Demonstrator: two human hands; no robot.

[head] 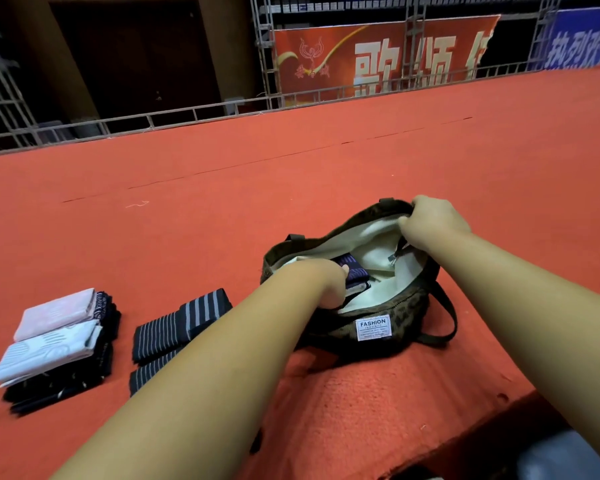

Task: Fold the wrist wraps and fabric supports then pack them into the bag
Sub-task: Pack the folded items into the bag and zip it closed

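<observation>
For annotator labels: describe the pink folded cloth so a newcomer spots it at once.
On the red carpet, look left of the open bag, past the striped wraps, to the stack of folded fabrics. The pink folded cloth lies on top at its far end; beside it is a whitish cloth, the rest are dark.

The mouth of the bag [409, 306] gapes, partly filled by the left hand [326, 280] and a dark folded wrap [355, 271]. Bare red carpet [291, 161] lies beyond; folded stacks [56, 341] occupy the near-left.

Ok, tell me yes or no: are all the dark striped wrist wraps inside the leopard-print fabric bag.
No: several dark striped wrist wraps lie outside on the red carpet, left of the leopard-print fabric bag.
</observation>
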